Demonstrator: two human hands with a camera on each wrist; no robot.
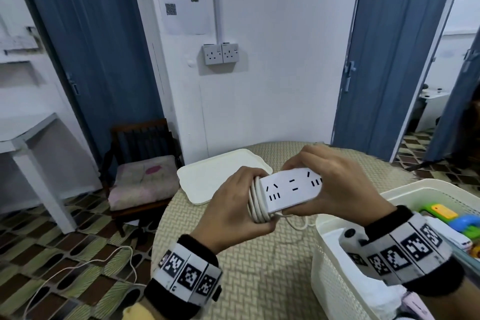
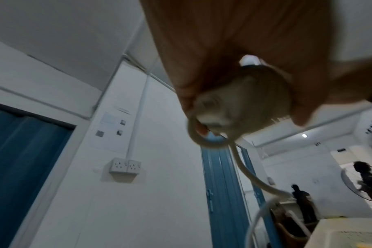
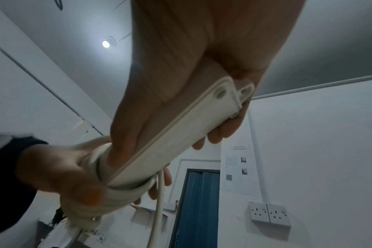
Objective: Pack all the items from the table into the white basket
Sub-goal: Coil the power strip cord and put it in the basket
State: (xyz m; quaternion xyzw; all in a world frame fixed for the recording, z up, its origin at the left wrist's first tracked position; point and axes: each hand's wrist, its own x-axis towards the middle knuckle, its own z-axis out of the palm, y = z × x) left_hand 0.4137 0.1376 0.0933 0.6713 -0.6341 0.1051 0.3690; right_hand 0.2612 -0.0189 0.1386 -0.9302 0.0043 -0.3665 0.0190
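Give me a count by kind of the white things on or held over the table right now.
Power strip, held by left hand and right hand: 1
Tray: 1
Basket: 1
Total: 3

At frame centre, both hands held a white power strip (image 1: 292,191): the left hand (image 1: 235,205) gripped its coiled cord (image 1: 255,201), the right hand (image 1: 335,179) its other end; white basket (image 1: 335,275) lower right.

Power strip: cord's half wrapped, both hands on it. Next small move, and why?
Probably wind the loose cord tail once more round the power strip: the left hand grips the coils, the right hand the body, and slack hangs outside the white basket.
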